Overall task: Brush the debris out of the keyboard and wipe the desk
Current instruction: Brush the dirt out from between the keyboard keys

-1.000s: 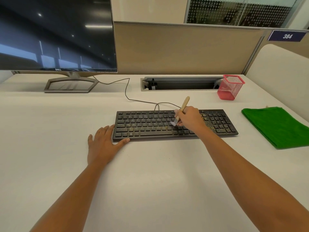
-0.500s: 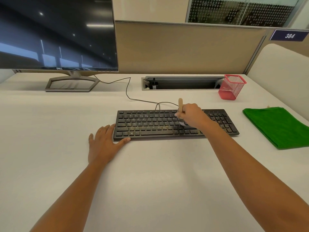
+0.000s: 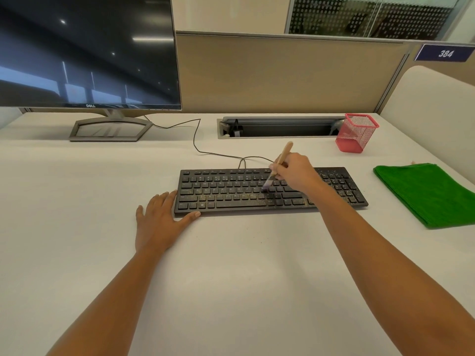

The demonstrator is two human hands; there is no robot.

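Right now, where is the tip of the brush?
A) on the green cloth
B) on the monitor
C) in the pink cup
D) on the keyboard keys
D: the right hand holds the brush with its bristles down on the keys of the keyboard, near the middle.

The word DELL is in small pale letters on the bottom edge of the monitor [image 3: 87, 47], up at 10 o'clock. The number 384 is in white on a dark blue sign [image 3: 444, 53] on the divider wall [image 3: 282, 73], at 2 o'clock. The keyboard [image 3: 231, 194] keys have letters, too blurry to read.
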